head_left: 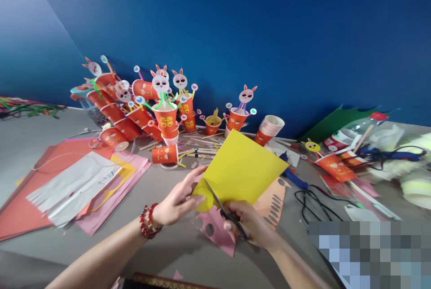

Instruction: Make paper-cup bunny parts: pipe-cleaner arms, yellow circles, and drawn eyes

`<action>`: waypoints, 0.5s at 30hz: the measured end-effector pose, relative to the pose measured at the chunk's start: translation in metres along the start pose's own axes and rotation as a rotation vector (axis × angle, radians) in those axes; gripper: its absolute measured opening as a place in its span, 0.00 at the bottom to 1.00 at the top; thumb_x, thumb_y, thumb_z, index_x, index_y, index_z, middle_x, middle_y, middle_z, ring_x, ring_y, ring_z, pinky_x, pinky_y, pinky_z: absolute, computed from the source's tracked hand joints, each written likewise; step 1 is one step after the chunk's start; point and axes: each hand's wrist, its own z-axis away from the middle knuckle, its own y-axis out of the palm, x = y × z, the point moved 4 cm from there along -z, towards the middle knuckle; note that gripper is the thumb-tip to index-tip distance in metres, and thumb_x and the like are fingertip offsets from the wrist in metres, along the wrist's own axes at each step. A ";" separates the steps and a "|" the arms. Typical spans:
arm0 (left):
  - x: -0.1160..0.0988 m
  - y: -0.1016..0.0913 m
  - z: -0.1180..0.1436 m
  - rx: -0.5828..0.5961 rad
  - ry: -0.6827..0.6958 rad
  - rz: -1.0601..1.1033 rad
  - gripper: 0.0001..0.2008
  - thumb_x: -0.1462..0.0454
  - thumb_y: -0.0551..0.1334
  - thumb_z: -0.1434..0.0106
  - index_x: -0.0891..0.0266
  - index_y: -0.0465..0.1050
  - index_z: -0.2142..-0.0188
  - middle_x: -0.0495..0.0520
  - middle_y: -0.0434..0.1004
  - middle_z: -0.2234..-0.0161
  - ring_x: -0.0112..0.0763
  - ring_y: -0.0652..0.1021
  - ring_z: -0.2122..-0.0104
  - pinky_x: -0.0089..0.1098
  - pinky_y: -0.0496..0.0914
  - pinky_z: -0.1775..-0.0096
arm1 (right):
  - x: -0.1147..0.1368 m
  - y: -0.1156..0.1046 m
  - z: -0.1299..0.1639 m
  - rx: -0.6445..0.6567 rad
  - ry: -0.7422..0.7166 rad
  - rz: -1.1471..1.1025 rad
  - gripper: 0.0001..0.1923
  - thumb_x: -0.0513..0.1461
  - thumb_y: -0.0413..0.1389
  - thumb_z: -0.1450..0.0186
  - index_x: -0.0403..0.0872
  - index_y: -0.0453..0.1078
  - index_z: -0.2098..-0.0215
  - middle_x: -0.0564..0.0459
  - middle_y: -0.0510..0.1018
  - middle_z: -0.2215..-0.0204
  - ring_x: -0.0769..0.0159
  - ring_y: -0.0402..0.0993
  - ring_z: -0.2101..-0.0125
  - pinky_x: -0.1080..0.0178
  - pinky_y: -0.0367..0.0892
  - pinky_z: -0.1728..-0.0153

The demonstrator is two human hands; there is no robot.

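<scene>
My left hand (182, 197), with red beads at the wrist, pinches the lower left corner of a yellow paper sheet (245, 163). Thumb and fingers hold it where a rounded yellow piece (204, 198) is partly cut out. In my right hand (247, 221) is a pair of black-handled scissors (232, 219); its blades lie at the sheet beside the rounded piece. Pink paper with round holes (218, 233) lies on the table below the scissors. An orange-peach sheet with cut-outs (274, 203) shows behind my right hand.
Red paper cups with rabbit faces (167, 116) crowd the back left. Stacked cups (269, 129) stand behind the sheet. Coloured papers (87, 190) lie at left. To the right are a blue glue gun (296, 179), its black cord, and a plastic bottle (353, 129).
</scene>
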 end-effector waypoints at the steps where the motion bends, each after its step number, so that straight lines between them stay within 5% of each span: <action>1: 0.000 0.000 0.000 0.001 0.006 0.000 0.31 0.63 0.58 0.31 0.51 0.48 0.32 0.62 0.65 0.38 0.44 0.73 0.44 0.42 0.70 0.47 | 0.000 0.000 0.000 0.001 0.003 0.002 0.32 0.66 0.59 0.46 0.48 0.60 0.79 0.59 0.64 0.87 0.73 0.58 0.86 0.69 0.51 0.84; 15: 0.003 -0.002 0.001 0.003 -0.016 0.035 0.30 0.62 0.58 0.30 0.54 0.49 0.33 0.63 0.70 0.43 0.39 0.77 0.53 0.37 0.73 0.54 | -0.006 -0.001 0.000 0.007 -0.002 -0.021 0.32 0.65 0.60 0.46 0.47 0.60 0.78 0.60 0.65 0.86 0.74 0.59 0.86 0.70 0.49 0.84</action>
